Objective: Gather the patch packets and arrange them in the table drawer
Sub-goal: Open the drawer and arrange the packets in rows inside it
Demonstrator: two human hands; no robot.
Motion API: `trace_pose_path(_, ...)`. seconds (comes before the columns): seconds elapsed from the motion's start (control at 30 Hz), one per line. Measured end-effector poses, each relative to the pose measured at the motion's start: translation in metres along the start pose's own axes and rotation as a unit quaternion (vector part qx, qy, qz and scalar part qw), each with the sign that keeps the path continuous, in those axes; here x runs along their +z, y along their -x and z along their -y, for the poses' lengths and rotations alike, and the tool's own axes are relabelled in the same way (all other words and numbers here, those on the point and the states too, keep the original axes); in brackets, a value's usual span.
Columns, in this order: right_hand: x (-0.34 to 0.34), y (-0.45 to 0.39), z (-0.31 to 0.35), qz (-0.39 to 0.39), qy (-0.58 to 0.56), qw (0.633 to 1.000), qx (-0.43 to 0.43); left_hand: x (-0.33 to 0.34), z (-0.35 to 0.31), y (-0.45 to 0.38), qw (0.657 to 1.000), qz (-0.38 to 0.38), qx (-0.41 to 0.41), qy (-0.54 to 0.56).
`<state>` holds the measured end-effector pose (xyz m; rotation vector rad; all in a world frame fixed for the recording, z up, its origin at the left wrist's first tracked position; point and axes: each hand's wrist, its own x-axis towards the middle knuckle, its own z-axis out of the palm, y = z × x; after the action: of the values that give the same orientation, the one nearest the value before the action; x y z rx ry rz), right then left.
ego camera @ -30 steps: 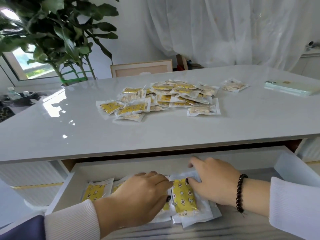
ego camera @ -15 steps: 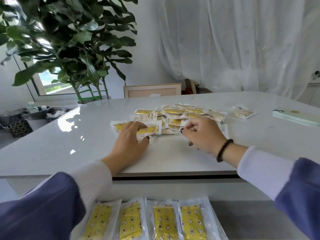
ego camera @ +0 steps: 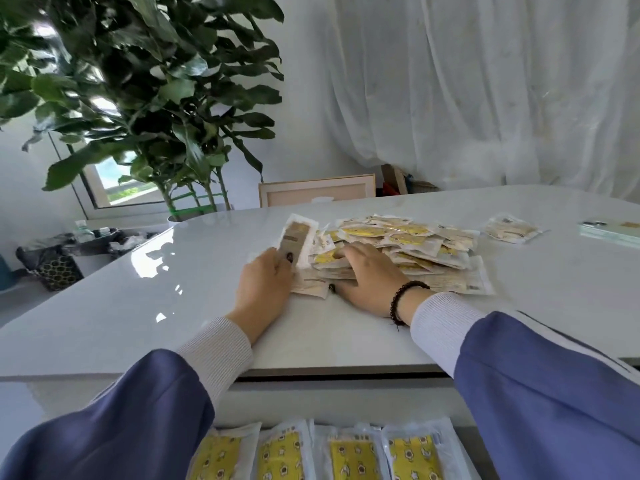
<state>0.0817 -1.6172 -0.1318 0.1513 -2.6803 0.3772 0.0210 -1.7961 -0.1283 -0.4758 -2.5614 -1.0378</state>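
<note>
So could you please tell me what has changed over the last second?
Both hands left the drawer and reached up to the pile on the table. The left hand has lifted one packet upright; the right hand lies flat on the pile's near edge. The row of four packets in the drawer, the lone packet and the phone stayed put.

Glossy, smooth table (ego camera: 207, 292); shiny, seemingly plastic packets (ego camera: 408, 244); ribbed cloth cuffs (ego camera: 218, 355).

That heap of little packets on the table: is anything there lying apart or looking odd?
Yes. One packet lies alone to the right of the pile, apart from it, near a phone. The left hand holds one packet tilted up, plain side showing. Four packets in the drawer lie in a neat row.
</note>
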Motion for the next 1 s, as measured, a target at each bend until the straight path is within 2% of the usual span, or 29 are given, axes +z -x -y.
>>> trace_pose_path(0.13,0.003,0.005,0.023,0.032,-0.026,0.998,-0.045,-0.005,0.001,0.0,0.988,-0.094,-0.042,0.119)
trace_pose_path(0.27,0.013,0.0,0.041,0.088,-0.022,0.995,-0.035,-0.006,0.006,-0.004,0.928,-0.128,-0.136,0.324)
trace_pose_path(0.33,0.015,-0.002,0.04,0.049,-0.008,0.998,-0.024,-0.007,0.006,-0.006,0.908,-0.13,-0.161,0.364)
trace_pose_path(0.43,0.016,-0.001,0.04,-0.002,0.059,0.998,-0.032,-0.009,0.006,-0.005,0.898,-0.133,-0.153,0.389)
trace_pose_path(0.5,0.015,-0.001,0.039,-0.047,0.031,0.998,-0.022,-0.01,0.005,-0.003,0.898,-0.131,-0.134,0.398)
trace_pose_path(0.57,0.011,0.0,0.04,-0.119,-0.073,0.99,0.015,-0.009,0.005,-0.002,0.898,-0.122,-0.116,0.405)
trace_pose_path(0.63,0.004,0.0,0.038,-0.213,-0.18,0.958,0.066,-0.008,0.003,-0.001,0.906,-0.101,-0.091,0.4)
trace_pose_path(0.73,-0.005,-0.002,0.027,-0.283,-0.28,0.899,0.182,-0.005,0.0,0.003,0.954,-0.058,0.008,0.293)
trace_pose_path(0.8,-0.001,-0.007,0.015,-0.262,-0.34,0.868,0.249,-0.003,-0.004,0.011,0.976,-0.02,0.105,0.191)
trace_pose_path(0.87,0.005,-0.012,0.008,-0.207,-0.433,0.834,0.272,0.001,-0.003,0.014,0.976,0.012,0.2,0.091)
trace_pose_path(0.9,0.007,-0.013,0.006,-0.181,-0.467,0.822,0.272,0.003,-0.002,0.014,0.972,0.033,0.221,0.066)
trace_pose_path(1.0,0.0,-0.008,0.012,-0.127,-0.552,0.786,0.249,0.001,0.001,0.012,0.978,0.073,0.161,0.106)
